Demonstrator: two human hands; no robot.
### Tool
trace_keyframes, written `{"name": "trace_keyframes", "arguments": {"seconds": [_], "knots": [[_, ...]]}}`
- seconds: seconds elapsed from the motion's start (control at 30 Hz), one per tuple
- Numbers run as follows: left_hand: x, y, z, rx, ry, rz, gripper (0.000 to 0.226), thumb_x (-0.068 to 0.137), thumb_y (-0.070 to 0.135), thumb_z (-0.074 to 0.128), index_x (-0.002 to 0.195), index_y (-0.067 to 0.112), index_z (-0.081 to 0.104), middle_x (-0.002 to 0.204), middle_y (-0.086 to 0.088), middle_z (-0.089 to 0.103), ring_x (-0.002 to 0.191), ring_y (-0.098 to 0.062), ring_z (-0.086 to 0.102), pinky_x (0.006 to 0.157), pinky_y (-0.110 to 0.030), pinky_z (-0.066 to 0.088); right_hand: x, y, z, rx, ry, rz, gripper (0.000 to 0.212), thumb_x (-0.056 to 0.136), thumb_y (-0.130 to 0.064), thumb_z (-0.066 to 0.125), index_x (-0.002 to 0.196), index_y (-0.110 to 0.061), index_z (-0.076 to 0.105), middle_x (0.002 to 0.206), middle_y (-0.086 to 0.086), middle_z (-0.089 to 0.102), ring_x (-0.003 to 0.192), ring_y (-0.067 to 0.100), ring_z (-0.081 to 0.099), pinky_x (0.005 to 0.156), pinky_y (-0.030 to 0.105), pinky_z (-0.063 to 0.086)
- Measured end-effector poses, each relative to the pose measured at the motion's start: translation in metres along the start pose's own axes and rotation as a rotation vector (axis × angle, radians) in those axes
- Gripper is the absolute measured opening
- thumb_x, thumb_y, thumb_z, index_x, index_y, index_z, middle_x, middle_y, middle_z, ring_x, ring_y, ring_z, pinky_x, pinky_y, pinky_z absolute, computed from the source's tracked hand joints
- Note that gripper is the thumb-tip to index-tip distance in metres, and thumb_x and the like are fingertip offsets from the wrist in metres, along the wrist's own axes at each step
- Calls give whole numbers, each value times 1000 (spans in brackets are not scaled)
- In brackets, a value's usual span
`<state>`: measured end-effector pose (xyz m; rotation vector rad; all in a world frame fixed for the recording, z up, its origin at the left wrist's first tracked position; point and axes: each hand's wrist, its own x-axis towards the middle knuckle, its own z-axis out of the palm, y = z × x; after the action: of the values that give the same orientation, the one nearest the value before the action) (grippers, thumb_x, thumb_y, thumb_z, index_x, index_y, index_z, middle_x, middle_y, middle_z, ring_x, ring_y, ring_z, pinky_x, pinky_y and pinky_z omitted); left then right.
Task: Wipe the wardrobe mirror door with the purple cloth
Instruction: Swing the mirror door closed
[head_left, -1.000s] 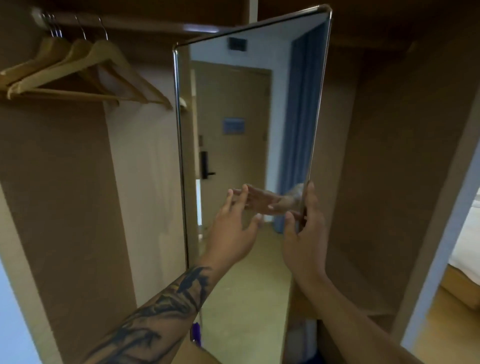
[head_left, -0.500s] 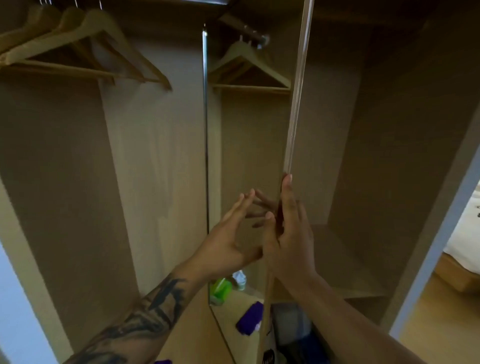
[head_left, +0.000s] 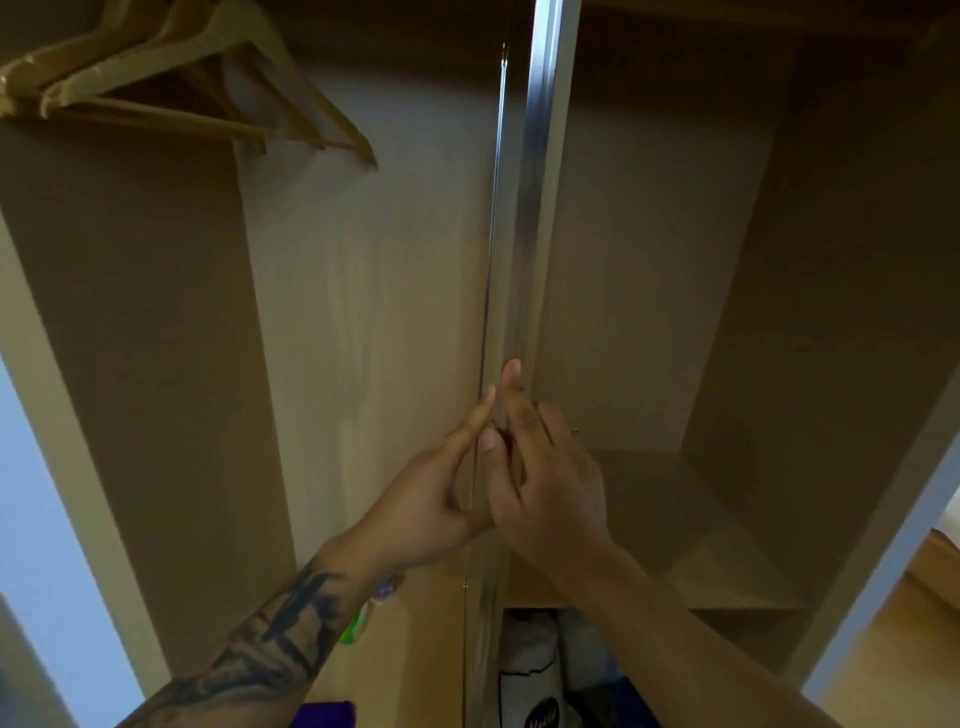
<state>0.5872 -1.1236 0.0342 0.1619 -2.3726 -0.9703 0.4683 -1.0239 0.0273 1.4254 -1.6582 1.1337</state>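
No wiping yet: both hands, left hand (head_left: 436, 499) and right hand (head_left: 545, 493), pinch the mirror door (head_left: 524, 234) edge while the purple cloth (head_left: 322, 714) lies below, untouched.

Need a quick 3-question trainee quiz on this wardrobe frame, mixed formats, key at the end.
1. True or false: the purple cloth is in one of the hands.
2. Which hand has fingers on the metal edge of the mirror door? A) left hand only B) right hand only C) both
3. Fill in: the wooden hangers hang at the upper ____ of the view.

Key:
1. False; it lies low in the view, below the left hand.
2. C; the right hand is there as well.
3. left
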Motion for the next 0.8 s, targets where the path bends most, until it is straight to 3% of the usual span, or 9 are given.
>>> {"name": "trace_keyframes", "arguments": {"seconds": [0.1,0.2,0.3,0.47,0.67,0.8], "knots": [[2,-7,1,46,11,-21,105,90,22,77,157,55,4,163,35,16,130,12,47,100,-38,56,4,8,5,-58,31,-38,61,106,-30,50,161,-17,27,99,0,65,85,18,61,51,34,53],[6,-15,5,128,61,-43,97,92,34,73,156,57,4,163,29,24,134,8,47,105,-32,52,9,15,8,-98,4,-31,62,106,-34,50,162,-21,25,103,0,66,91,22,63,54,37,56],[12,-21,9,231,114,-68,92,92,46,68,156,57,3,163,24,30,123,-2,60,99,-32,54,14,21,10,-129,-58,-4,64,108,-39,44,164,-30,15,111,-1,63,98,22,60,60,36,57],[24,-33,10,371,159,-54,94,92,46,68,160,47,4,164,18,31,143,-4,42,107,-40,51,22,28,13,-256,-155,22,65,108,-44,36,165,-34,5,145,2,49,126,25,53,94,43,55],[35,-42,1,588,159,-129,94,90,63,57,160,46,-4,163,8,35,141,-15,46,103,-47,51,36,38,14,-328,-232,39,70,107,-43,47,164,-32,8,156,6,42,139,28,46,102,49,50],[40,-40,-4,794,82,-231,88,93,69,46,159,44,-7,169,1,23,150,-22,33,113,-50,39,45,35,15,-362,-342,105,70,108,-44,41,165,-33,1,169,6,22,153,31,27,118,54,36]]}}
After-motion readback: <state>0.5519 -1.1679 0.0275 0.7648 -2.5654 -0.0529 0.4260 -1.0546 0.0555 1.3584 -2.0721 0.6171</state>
